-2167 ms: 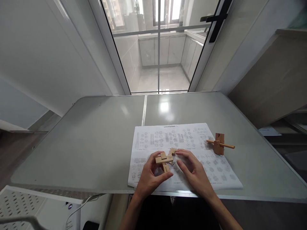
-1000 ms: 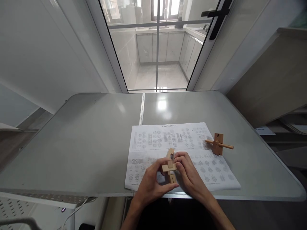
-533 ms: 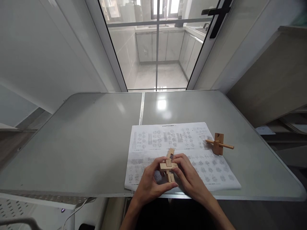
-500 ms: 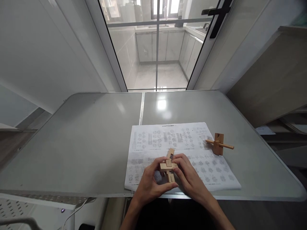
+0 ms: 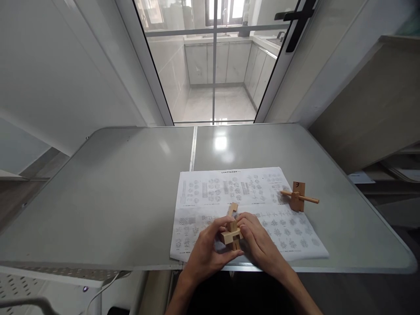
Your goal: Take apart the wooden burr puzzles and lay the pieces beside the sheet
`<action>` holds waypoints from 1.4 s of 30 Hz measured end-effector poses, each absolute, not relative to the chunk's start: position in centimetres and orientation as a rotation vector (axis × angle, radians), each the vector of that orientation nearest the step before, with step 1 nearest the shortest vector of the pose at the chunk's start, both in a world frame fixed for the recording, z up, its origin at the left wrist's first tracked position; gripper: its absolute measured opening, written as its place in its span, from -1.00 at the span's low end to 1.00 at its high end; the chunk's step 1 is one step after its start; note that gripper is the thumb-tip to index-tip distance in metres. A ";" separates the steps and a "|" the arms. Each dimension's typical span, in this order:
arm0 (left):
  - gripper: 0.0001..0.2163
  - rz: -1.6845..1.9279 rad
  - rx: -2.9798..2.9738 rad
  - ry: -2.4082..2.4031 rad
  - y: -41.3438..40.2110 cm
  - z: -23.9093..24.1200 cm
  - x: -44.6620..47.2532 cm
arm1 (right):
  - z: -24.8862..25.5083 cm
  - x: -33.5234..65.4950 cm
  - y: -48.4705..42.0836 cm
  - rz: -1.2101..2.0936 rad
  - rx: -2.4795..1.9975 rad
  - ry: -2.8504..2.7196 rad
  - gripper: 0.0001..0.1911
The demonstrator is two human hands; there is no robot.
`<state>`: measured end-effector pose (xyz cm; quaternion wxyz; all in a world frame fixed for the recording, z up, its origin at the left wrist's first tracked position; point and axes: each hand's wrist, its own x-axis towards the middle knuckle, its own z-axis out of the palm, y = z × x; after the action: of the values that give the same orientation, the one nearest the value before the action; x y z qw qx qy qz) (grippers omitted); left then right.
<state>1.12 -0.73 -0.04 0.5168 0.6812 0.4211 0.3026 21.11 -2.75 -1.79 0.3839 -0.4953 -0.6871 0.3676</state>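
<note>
Between my hands is a wooden interlocking puzzle (image 5: pixel 232 236) made of several light notched sticks, held just over the printed sheet (image 5: pixel 193 188). My left hand (image 5: pixel 207 245) grips it from the left, its thumb along the near end and its fingers over the top. From the right, the fingers of my right hand (image 5: pixel 259 238) are closed on the puzzle's side. One notched stick points away from me beyond my fingers. My fingers hide part of the joint.
A second, darker wooden puzzle (image 5: pixel 297 202) with a round rod through it stands at the sheet's right edge. The grey table (image 5: pixel 131 192) has a metal seam (image 5: pixel 194 148) across it. Behind it is a glass door (image 5: pixel 215 87) with a black handle (image 5: pixel 297 16).
The puzzle has turned and tilted in my fingers, so a notch in the crosswise stick now shows toward me. My left fingers have shifted over its top.
</note>
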 end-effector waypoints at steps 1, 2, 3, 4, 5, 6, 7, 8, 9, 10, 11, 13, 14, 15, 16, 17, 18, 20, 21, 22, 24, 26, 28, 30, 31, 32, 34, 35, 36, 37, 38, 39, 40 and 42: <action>-0.40 0.727 1.640 1.009 -0.8 -0.1 1.1 | -1.8 21.1 -2.7 0.921 -1.263 -1.753 -0.59; -0.39 0.728 1.641 1.009 -0.8 -0.1 1.1 | -1.7 21.0 -2.6 0.908 -1.266 -1.749 -0.59; -0.37 0.730 1.641 1.009 -0.8 -0.1 1.2 | -1.7 20.9 -2.6 0.902 -1.271 -1.740 -0.59; -0.37 0.732 1.639 1.010 -0.7 -0.1 1.2 | -1.6 20.9 -2.6 0.900 -1.279 -1.725 -0.59; -0.36 0.732 1.637 1.011 -0.7 -0.2 1.2 | -1.6 20.9 -2.6 0.903 -1.290 -1.702 -0.57; -0.37 0.729 1.637 1.014 -0.7 -0.2 1.2 | -1.6 20.8 -2.6 0.908 -1.302 -1.674 -0.56; -0.37 0.725 1.640 1.016 -0.7 -0.2 1.2 | -1.6 20.8 -2.6 0.918 -1.313 -1.641 -0.54; -0.36 0.723 1.643 1.020 -0.8 -0.2 1.2 | -1.6 20.9 -2.7 0.930 -1.324 -1.605 -0.52; -0.35 0.722 1.646 1.025 -0.8 -0.3 1.2 | -1.6 20.9 -2.7 0.944 -1.335 -1.566 -0.51; -0.34 0.725 1.646 1.031 -0.8 -0.3 1.2 | -1.6 20.9 -2.8 0.961 -1.345 -1.528 -0.50; -0.34 0.735 1.644 1.036 -0.8 -0.3 1.2 | -1.7 21.0 -2.8 0.973 -1.355 -1.491 -0.49; -0.33 0.765 1.628 1.048 -0.9 -0.3 1.2 | -1.7 21.1 -3.0 0.984 -1.373 -1.421 -0.47; -0.34 0.785 1.615 1.053 -0.9 -0.3 1.3 | -1.7 21.1 -3.1 0.983 -1.382 -1.396 -0.47; -0.34 0.808 1.602 1.058 -0.9 -0.2 1.3 | -1.7 21.1 -3.1 0.978 -1.391 -1.378 -0.47; -0.34 0.830 1.591 1.063 -0.9 -0.2 1.4 | -1.7 21.1 -3.2 0.970 -1.400 -1.363 -0.47; -0.35 0.849 1.584 1.071 -0.9 -0.2 1.4 | -1.7 21.1 -3.2 0.959 -1.409 -1.350 -0.48; -0.36 0.866 1.582 1.082 -0.9 -0.1 1.5 | -1.7 21.1 -3.2 0.945 -1.418 -1.339 -0.49; -0.37 0.889 1.597 1.118 -0.8 -0.1 1.5 | -1.7 21.2 -3.2 0.913 -1.429 -1.319 -0.53; -0.37 0.892 1.615 1.142 -0.8 -0.1 1.4 | -1.7 21.3 -3.2 0.904 -1.432 -1.313 -0.55; -0.36 0.891 1.640 1.172 -0.7 -0.1 1.3 | -1.6 21.5 -3.2 0.900 -1.434 -1.312 -0.58; -0.35 0.882 1.704 1.239 -0.5 -0.1 1.0 | -1.5 21.9 -3.2 0.899 -1.447 -1.322 -0.61; -0.35 0.865 1.776 1.294 -0.2 -0.1 0.7 | -1.3 22.5 -3.2 0.885 -1.476 -1.344 -0.62; -0.37 0.846 1.852 1.333 0.2 -0.2 0.3 | -1.2 22.9 -3.2 0.869 -1.508 -1.391 -0.61; -0.39 0.823 1.926 1.351 0.6 -0.4 0.2 | -1.3 23.1 -3.0 0.853 -1.522 -1.458 -0.61; -0.39 0.815 1.958 1.352 0.8 -0.4 0.2 | -1.3 23.1 -3.0 0.844 -1.519 -1.492 -0.62; -0.38 0.808 1.983 1.348 0.9 -0.5 0.2 | -1.5 23.1 -2.9 0.832 -1.513 -1.521 -0.63; -0.37 0.796 2.018 1.336 1.1 -0.6 0.4 | -1.7 22.9 -2.7 0.805 -1.493 -1.558 -0.66; -0.36 0.787 2.033 1.334 1.1 -0.6 0.5 | -1.9 22.8 -2.6 0.795 -1.485 -1.569 -0.67; -0.35 0.775 2.049 1.335 1.2 -0.7 0.6 | -2.0 22.7 -2.6 0.786 -1.481 -1.575 -0.69; -0.34 0.761 2.065 1.338 1.2 -0.7 0.7 | -2.1 22.7 -2.6 0.773 -1.484 -1.577 -0.70; -0.33 0.748 2.083 1.342 1.2 -0.8 0.8 | -2.2 22.7 -2.5 0.753 -1.494 -1.576 -0.70; -0.32 0.737 2.101 1.346 1.2 -0.9 0.9 | -2.3 22.7 -2.5 0.723 -1.509 -1.572 -0.71; -0.32 0.729 2.117 1.351 1.2 -1.0 0.9 | -2.4 22.7 -2.5 0.689 -1.529 -1.565 -0.71; -0.31 0.726 2.146 1.364 1.3 -1.2 1.0 | -2.6 22.7 -2.4 0.625 -1.573 -1.544 -0.71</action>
<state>0.96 1.27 -1.23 0.2460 0.7865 0.5000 0.2662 22.71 -2.45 -2.62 0.4123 -0.6255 -0.6139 0.2487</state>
